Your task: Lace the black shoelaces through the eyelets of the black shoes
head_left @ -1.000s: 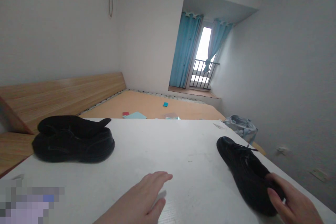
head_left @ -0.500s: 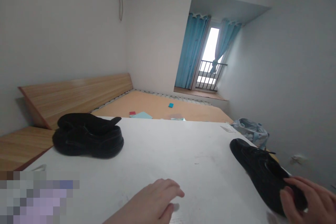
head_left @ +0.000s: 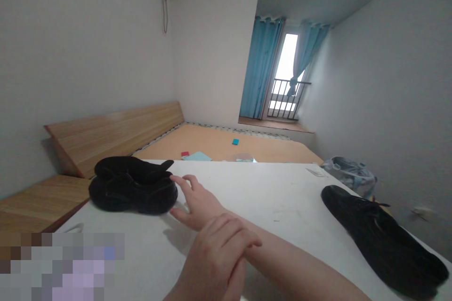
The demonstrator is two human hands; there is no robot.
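Observation:
On the left of the white table stands a black shoe (head_left: 132, 193), with a second black one lying over its top. My right hand (head_left: 196, 197) reaches across from the right with thumb and fingers apart. Its fingertips are at the shoe's heel, and I cannot tell whether they touch. My left hand (head_left: 224, 251) is in front of my right forearm, back upward, fingers bent and close together. Its palm is hidden, so anything inside does not show. Another black shoe (head_left: 383, 240) lies at the right edge of the table, clear of both hands.
The white table (head_left: 254, 188) adjoins a bed (head_left: 268, 148) with a wooden headboard (head_left: 120, 134). A blue-grey bag (head_left: 349, 174) stands beyond the right edge. A flat card (head_left: 317, 172) lies near the far right corner. The lower left is pixelated.
My right hand has left the right-hand shoe and crossed to the heel of the left-hand shoe. My left hand stays low in the middle. The view has shifted slightly.

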